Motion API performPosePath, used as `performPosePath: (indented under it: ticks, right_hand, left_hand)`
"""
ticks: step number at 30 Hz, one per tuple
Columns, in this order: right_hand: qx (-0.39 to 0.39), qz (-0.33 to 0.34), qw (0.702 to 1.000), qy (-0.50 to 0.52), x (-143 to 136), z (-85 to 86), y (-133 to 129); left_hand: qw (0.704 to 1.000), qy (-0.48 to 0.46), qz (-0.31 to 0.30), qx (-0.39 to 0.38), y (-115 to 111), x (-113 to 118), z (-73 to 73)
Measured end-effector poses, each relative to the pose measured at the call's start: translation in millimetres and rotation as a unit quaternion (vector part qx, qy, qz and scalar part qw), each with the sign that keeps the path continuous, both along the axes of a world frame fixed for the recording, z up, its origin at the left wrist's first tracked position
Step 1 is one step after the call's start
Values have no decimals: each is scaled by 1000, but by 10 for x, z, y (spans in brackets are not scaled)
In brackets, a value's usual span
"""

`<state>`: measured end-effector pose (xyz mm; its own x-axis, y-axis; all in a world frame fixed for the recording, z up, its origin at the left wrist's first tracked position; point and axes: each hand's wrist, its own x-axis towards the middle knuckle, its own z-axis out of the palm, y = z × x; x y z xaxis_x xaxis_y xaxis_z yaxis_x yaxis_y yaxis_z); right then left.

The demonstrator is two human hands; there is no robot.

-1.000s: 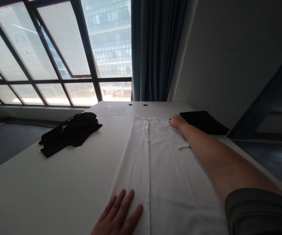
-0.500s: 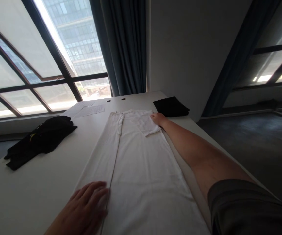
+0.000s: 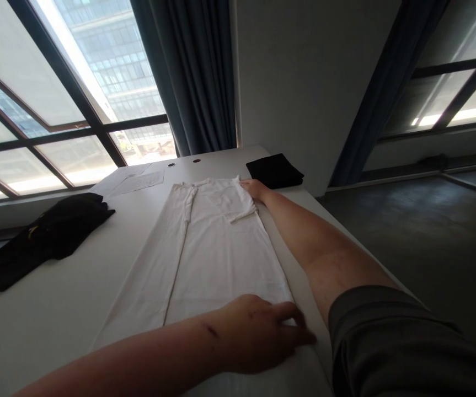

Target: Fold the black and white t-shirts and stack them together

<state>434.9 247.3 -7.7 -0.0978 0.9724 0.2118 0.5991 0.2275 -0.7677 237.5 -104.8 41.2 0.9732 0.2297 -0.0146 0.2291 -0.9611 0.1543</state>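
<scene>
A white garment (image 3: 221, 248) lies lengthwise on the white table (image 3: 35, 331), with one side folded over along a long edge and a short sleeve folded on top. My right hand (image 3: 254, 189) is at its far right corner, with its fingertips on the cloth; whether they pinch it is too small to tell. My left hand (image 3: 262, 333) reaches across the near part of the garment to its right edge. Its thumb and fingers are curled at that edge, and the fingertips are partly hidden and blurred.
A folded black cloth (image 3: 274, 170) sits at the far right of the table. To the left lies a crumpled black garment (image 3: 51, 231). Papers (image 3: 138, 182) rest near the window, and a dark curtain (image 3: 200, 77) hangs behind the table.
My left hand has moved right, from the garment's left part across to its right edge, and its fingers have curled. My right hand stays at the far corner. The view has shifted slightly.
</scene>
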Motion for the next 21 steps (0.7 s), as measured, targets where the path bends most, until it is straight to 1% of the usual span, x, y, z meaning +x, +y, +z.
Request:
performPosePath:
  ticks: [4, 6, 8, 10, 12, 14, 16, 18, 21]
  right_hand:
    - [-2, 6, 997, 83, 23, -44, 26]
    - [-7, 8, 992, 124, 17, -69, 38]
    - [-14, 10, 987, 160, -13, -77, 52]
    - [-19, 12, 982, 190, -63, -56, 67]
    - [-23, 12, 977, 210, -130, -3, 79]
    - [-25, 10, 976, 218, -214, 82, 86]
    - [-18, 6, 976, 216, -329, 186, 95]
    - [-2, 4, 978, 207, -499, 291, 113]
    - [22, 9, 980, 196, -880, 402, 158]
  left_hand:
    - [1000, 26, -12, 11, 9, 60, 73]
    - [999, 23, -22, 18, 3, 17, 125]
    - [1000, 0, -21, 22, -11, -76, 185]
    - [1000, -10, -8, 21, -40, -210, 255]
    - [1000, 0, 11, 19, -89, -376, 331]
    - [999, 0, 34, 18, -163, -565, 403]
    - [998, -36, 56, 22, -254, -769, 466]
    - [994, -76, 79, 24, -351, -981, 518]
    - [987, -109, 116, 13, -477, -1307, 559]
